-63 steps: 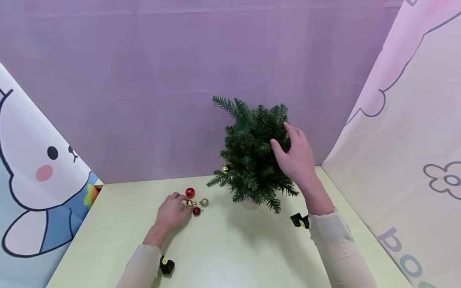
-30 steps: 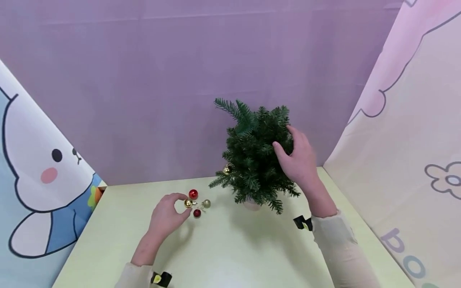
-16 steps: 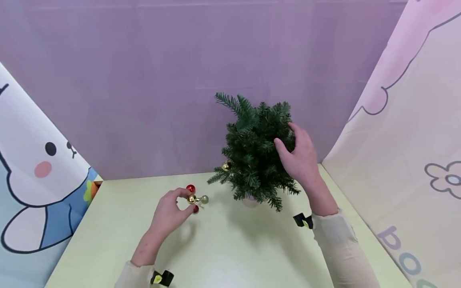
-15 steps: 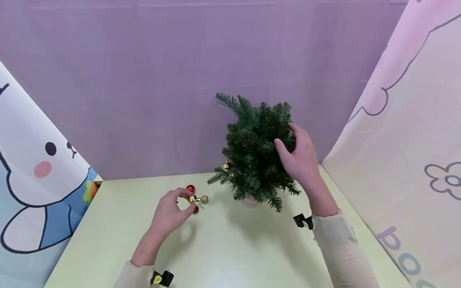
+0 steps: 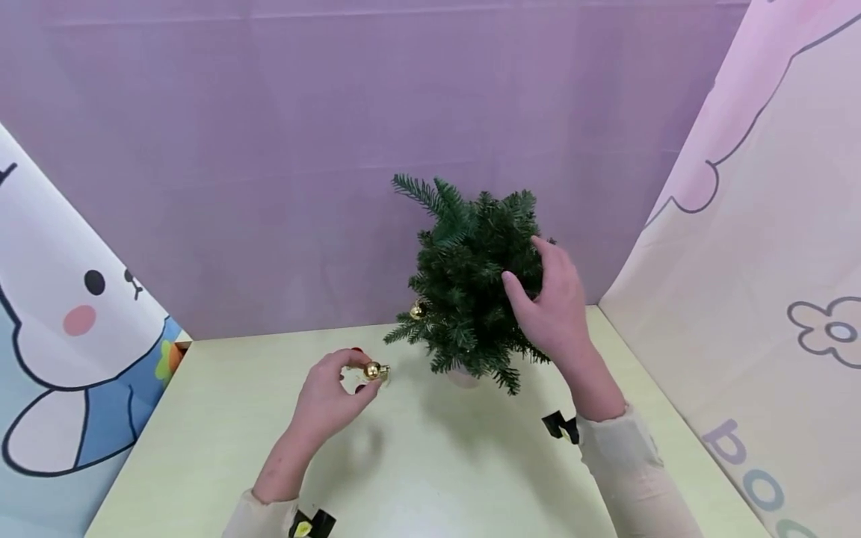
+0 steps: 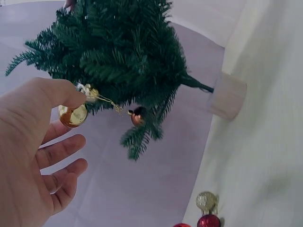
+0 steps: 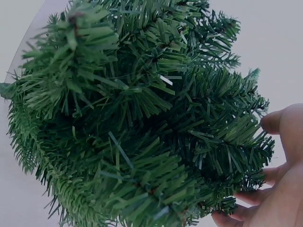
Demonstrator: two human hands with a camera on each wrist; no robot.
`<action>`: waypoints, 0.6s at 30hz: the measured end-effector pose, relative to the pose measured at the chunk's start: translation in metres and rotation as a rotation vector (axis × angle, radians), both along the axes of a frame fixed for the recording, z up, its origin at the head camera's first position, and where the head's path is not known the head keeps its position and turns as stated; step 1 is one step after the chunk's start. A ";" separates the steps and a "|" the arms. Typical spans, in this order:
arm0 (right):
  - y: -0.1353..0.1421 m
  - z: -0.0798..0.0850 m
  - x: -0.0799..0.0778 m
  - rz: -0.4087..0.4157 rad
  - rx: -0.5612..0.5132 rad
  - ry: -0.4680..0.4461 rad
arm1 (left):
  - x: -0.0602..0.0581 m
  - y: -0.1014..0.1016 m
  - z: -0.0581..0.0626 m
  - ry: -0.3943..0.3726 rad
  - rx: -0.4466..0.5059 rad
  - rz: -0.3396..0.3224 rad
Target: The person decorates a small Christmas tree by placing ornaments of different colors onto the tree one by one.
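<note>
My left hand (image 5: pixel 326 403) pinches a shiny gold bauble (image 5: pixel 373 370) between thumb and forefinger, above the table. In the left wrist view, a thin gold hanging loop (image 6: pixel 111 101) trails from the bauble's cap toward the tree. A small artificial Christmas tree (image 5: pixel 471 291) stands to the right on a pale round base (image 6: pixel 228 97). One gold bauble (image 5: pixel 418 309) hangs on its lower left branch. My right hand (image 5: pixel 558 314) rests against the tree's right side, fingers spread lightly along the outer branches (image 7: pixel 227 142).
Below the left hand, a glittery gold bauble (image 6: pixel 206 201), a dark red bauble (image 6: pixel 209 221) and a bright red one (image 6: pixel 182 225) lie on the pale table (image 5: pixel 222 418). A purple backdrop (image 5: pixel 303 187) rises behind, and printed cloths flank both sides.
My left hand has picked up the gold bauble from the group on the table and moved it rightward, toward the tree. The right hand has stayed at the tree's right side.
</note>
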State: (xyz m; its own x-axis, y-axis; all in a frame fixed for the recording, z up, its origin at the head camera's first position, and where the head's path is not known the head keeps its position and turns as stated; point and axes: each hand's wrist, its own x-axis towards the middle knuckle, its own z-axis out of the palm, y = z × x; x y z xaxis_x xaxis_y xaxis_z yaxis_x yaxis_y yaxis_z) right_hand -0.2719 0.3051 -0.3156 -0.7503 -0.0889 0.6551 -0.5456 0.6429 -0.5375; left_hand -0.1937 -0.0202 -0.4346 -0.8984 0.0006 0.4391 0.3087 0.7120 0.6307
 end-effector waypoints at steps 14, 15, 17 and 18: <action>-0.002 -0.003 0.008 0.077 0.020 0.018 | 0.023 0.035 0.013 0.005 0.137 0.023; -0.001 -0.003 0.008 0.075 0.019 0.018 | 0.022 0.037 0.013 0.005 0.149 0.016; -0.001 -0.004 0.008 0.070 0.019 0.019 | 0.019 0.040 0.013 0.005 0.154 0.003; 0.000 -0.005 0.009 0.067 0.022 0.021 | 0.018 0.042 0.012 0.006 0.153 -0.003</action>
State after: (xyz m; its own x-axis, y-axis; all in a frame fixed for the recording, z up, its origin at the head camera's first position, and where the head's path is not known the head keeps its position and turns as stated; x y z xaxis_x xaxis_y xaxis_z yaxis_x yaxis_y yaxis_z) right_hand -0.2632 0.3050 -0.3203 -0.7284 -0.1531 0.6678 -0.5988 0.6159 -0.5119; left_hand -0.1753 0.0218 -0.4223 -0.8960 -0.0641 0.4394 0.3146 0.6068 0.7300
